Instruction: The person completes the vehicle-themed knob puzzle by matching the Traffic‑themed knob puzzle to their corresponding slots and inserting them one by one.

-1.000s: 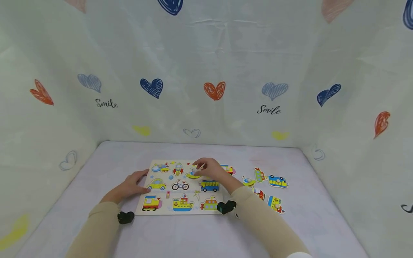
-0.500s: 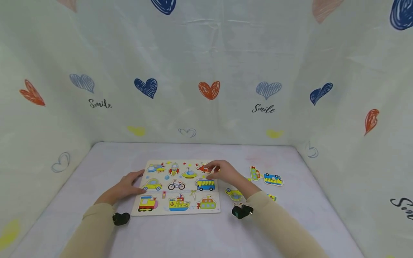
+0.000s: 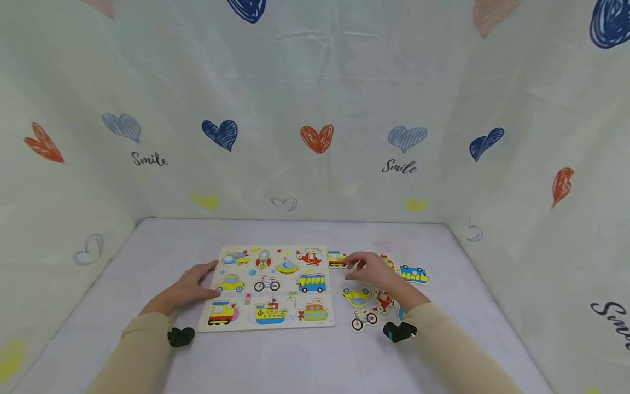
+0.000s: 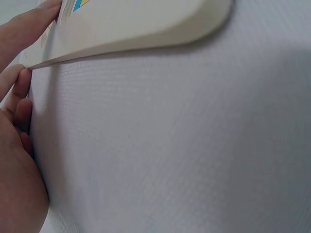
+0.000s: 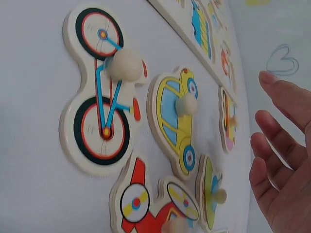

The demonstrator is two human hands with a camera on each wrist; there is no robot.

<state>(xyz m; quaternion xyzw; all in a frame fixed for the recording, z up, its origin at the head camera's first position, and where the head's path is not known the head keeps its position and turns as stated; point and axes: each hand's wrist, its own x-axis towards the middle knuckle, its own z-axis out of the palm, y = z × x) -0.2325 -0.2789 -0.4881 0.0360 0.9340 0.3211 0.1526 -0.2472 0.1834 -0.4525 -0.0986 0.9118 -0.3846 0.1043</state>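
A white puzzle board printed with vehicle pictures lies flat on the table. My left hand rests at its left edge, fingers and thumb spread and touching it. My right hand hovers right of the board above loose knobbed puzzle pieces, fingers slightly bent, holding nothing. Nearest it are a train piece by the board's edge and a flying saucer piece. Toward me lie a yellow car piece, a red helicopter piece and a bicycle piece, each with a round wooden knob.
A blue bus piece lies farther right, and a piece partly hidden behind the right hand sits beside it. The white table meets a curtain wall printed with hearts at its back and sides.
My right hand has moved right, from above the board's saucer picture to above the loose pieces. The left hand stays at the board's edge. The head view has shifted slightly.
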